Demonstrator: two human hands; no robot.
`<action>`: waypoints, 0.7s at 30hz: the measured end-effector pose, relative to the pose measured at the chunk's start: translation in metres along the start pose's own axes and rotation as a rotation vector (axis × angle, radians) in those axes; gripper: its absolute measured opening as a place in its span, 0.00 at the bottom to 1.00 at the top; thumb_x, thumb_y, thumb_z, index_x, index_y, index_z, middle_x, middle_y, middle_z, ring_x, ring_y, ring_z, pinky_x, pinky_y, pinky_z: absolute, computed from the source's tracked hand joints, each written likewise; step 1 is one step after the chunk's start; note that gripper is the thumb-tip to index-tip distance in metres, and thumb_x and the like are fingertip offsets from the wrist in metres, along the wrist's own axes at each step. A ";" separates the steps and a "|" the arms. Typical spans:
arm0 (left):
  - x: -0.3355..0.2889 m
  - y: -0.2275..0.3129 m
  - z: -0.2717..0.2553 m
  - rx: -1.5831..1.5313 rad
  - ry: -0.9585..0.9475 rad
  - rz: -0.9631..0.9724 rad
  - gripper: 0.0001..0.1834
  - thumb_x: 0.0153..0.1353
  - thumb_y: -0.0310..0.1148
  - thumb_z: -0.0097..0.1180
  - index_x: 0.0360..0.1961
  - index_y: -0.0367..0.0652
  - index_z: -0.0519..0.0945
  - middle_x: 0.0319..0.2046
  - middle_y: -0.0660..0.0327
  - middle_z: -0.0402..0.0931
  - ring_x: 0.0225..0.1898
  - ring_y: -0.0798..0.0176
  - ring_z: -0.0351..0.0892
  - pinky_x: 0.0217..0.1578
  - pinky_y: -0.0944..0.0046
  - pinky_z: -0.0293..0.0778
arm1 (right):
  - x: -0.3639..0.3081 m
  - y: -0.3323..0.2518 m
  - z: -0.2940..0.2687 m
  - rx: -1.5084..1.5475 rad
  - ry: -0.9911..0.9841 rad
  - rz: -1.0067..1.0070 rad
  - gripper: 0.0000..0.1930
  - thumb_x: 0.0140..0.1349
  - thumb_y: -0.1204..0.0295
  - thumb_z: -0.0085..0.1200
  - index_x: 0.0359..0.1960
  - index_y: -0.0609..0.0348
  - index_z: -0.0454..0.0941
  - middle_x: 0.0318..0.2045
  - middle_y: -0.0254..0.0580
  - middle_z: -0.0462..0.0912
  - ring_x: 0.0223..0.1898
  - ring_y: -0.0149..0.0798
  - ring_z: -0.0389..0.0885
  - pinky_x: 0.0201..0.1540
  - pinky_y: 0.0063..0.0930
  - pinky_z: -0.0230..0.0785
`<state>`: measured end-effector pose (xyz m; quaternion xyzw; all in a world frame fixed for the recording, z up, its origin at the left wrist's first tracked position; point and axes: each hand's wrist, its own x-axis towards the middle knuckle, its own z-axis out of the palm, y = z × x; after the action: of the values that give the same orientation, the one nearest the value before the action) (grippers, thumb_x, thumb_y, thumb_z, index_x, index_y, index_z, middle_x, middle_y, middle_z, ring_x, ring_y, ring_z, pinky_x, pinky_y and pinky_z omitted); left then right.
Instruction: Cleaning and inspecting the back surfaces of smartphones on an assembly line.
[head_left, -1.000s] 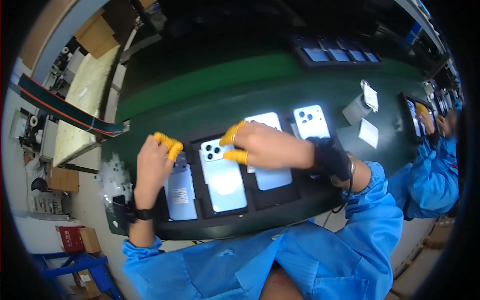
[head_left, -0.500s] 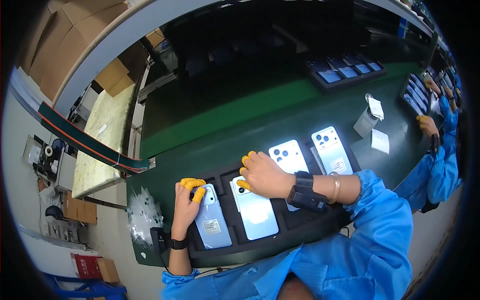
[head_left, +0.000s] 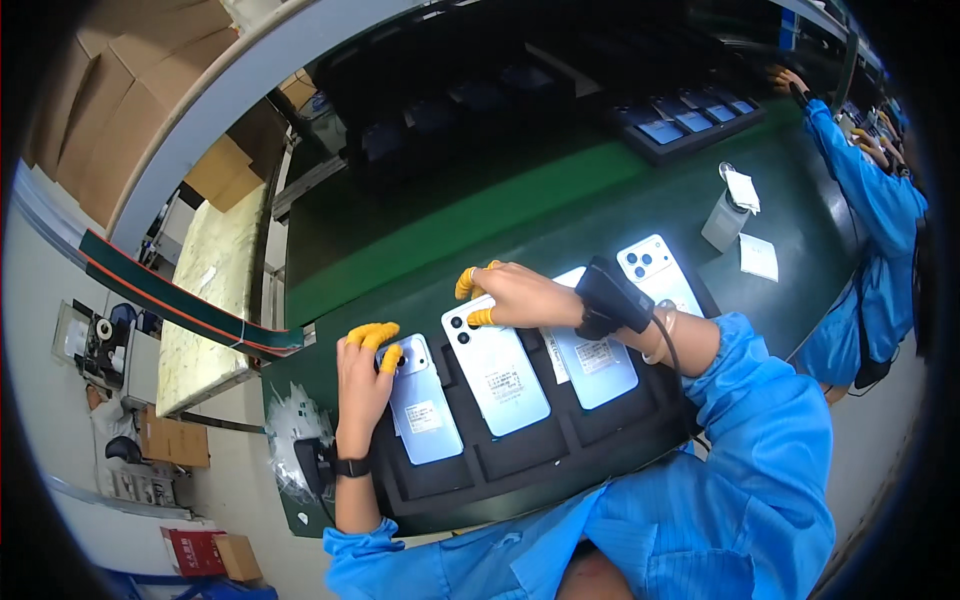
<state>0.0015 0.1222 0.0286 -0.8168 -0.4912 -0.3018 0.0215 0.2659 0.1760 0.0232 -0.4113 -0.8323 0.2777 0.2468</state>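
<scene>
A black compartmented tray [head_left: 522, 458] holds several light-blue phones, camera sides up and with labels on their backs. My left hand [head_left: 363, 385], yellow cots on its fingertips, is closed on the upper end of the leftmost phone [head_left: 432, 438], its thumb beside the camera. The second phone [head_left: 508, 385] has its top end gripped by my right hand [head_left: 530, 297], thumb by the lenses and fingers over the far edge. My right wrist, with a black strapped device [head_left: 612, 297], partly hides the third phone [head_left: 597, 375]. A fourth phone [head_left: 655, 272] lies at the right.
Clear plastic pieces [head_left: 293, 440] are heaped left of the tray. A bottle [head_left: 724, 222] and a white paper square [head_left: 758, 258] stand to the right on the green table [head_left: 560, 225]. Another tray of phones [head_left: 685, 125] lies farther back. A co-worker's blue sleeve [head_left: 865, 180] is at far right.
Both held phones have shifted away from me with my hands, baring the near ends of their slots. The co-worker's tray has left their hands, and one arm now reaches farther back.
</scene>
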 end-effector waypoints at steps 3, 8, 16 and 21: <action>-0.015 0.029 -0.034 0.175 -0.134 -0.056 0.15 0.50 0.37 0.65 0.36 0.40 0.77 0.36 0.56 0.74 0.39 0.50 0.71 0.40 0.55 0.67 | 0.002 0.006 0.014 -0.234 0.312 -0.257 0.19 0.54 0.69 0.60 0.47 0.64 0.75 0.41 0.54 0.79 0.46 0.52 0.75 0.51 0.39 0.66; -0.074 0.056 -0.060 0.251 -0.537 -0.082 0.32 0.32 0.50 0.72 0.32 0.39 0.73 0.29 0.55 0.71 0.34 0.50 0.73 0.33 0.56 0.70 | 0.000 -0.054 0.036 0.295 -0.081 -0.352 0.19 0.53 0.70 0.55 0.46 0.65 0.75 0.44 0.57 0.76 0.47 0.56 0.75 0.51 0.42 0.68; -0.082 0.055 -0.063 0.180 -0.591 -0.141 0.19 0.36 0.31 0.72 0.31 0.38 0.80 0.33 0.53 0.78 0.37 0.49 0.74 0.40 0.55 0.72 | 0.001 -0.079 0.091 0.081 -0.473 -0.531 0.23 0.51 0.70 0.58 0.48 0.67 0.72 0.42 0.50 0.73 0.49 0.51 0.69 0.50 0.39 0.68; -0.084 0.047 -0.065 0.177 -0.540 0.003 0.08 0.43 0.26 0.66 0.26 0.40 0.80 0.25 0.55 0.77 0.30 0.52 0.77 0.32 0.56 0.74 | -0.002 -0.082 0.089 0.064 -0.478 -0.507 0.25 0.50 0.64 0.61 0.48 0.67 0.72 0.42 0.50 0.72 0.48 0.49 0.69 0.51 0.38 0.67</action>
<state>-0.0191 0.0104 0.0506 -0.8634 -0.5023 -0.0293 -0.0385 0.1652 0.1100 0.0129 -0.1069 -0.9332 0.3219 0.1189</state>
